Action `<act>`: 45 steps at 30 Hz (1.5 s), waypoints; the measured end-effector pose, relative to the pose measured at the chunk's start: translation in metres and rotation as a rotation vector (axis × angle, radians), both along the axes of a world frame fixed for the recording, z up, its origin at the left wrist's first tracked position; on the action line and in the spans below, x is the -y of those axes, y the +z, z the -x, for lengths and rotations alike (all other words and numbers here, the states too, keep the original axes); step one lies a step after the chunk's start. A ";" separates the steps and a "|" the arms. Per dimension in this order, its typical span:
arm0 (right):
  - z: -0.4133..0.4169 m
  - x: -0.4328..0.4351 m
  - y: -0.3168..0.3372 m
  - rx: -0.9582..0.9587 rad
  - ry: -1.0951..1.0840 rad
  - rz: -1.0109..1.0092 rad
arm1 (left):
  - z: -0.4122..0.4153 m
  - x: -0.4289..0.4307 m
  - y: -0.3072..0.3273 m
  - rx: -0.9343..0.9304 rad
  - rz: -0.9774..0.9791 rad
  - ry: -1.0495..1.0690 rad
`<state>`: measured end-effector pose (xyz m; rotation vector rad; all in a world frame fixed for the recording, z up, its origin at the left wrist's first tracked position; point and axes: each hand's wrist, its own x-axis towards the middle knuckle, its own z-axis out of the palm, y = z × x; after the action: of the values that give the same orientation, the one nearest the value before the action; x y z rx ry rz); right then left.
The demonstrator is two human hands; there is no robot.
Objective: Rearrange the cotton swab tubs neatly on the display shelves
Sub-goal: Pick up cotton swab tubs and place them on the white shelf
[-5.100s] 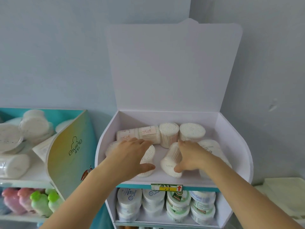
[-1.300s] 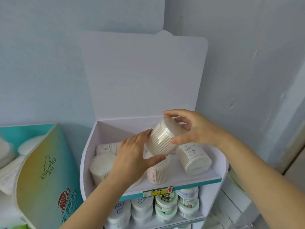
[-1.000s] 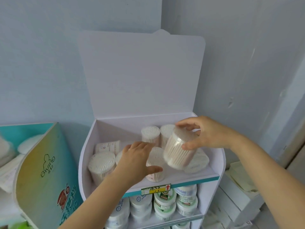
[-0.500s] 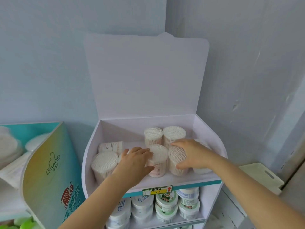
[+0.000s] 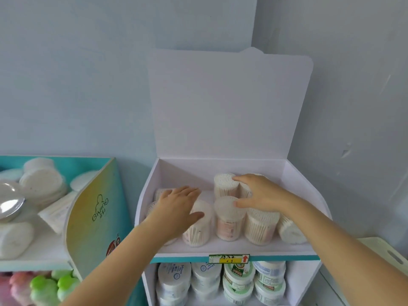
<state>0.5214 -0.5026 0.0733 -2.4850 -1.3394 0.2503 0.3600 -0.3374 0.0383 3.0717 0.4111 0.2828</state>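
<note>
Since the earlier frame the left hand [image 5: 178, 208] is seen shifted leftward, laid flat and unclenched over a cotton swab tub [image 5: 197, 228] on the top shelf [image 5: 220, 249]. Right of it, upright tubs [image 5: 260, 228] are pressed beneath the splayed, ungripping right hand [image 5: 262, 195]. Light, stiff, slick plastic is judged; the side walls should be encircled.

On the top shelf [image 5: 220, 249], a left front tub [image 5: 195, 230], a middle front tub [image 5: 228, 221] and a right front tub [image 5: 260, 228] are set in a row. A tipped tub [image 5: 290, 231] is laid just right of them. Behind the row, a back tub [image 5: 224, 185] is stood beside another that is mostly hidden. The left hand [image 5: 176, 208] is laid on the left front tub, and the right hand [image 5: 261, 195] is spread across the back and middle front tubs. Stacked tubs [image 5: 220, 283] are held on the shelf below. A neighbouring stand [image 5: 92, 208] is placed to the left.
</note>
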 end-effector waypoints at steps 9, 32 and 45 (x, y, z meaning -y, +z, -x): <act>0.034 -0.114 -0.004 -0.134 0.138 -0.059 | 0.055 -0.040 0.035 0.157 -0.057 0.179; -0.005 -0.136 -0.021 -0.487 -0.125 -0.469 | 0.066 -0.065 0.024 0.272 0.030 0.122; 0.022 -0.087 0.063 -0.559 0.241 -0.525 | 0.011 -0.047 0.031 0.597 0.137 0.119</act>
<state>0.4995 -0.4161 0.1367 -1.6588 -1.2501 0.5242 0.3486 -0.2906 0.0694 2.6507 0.5430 1.0793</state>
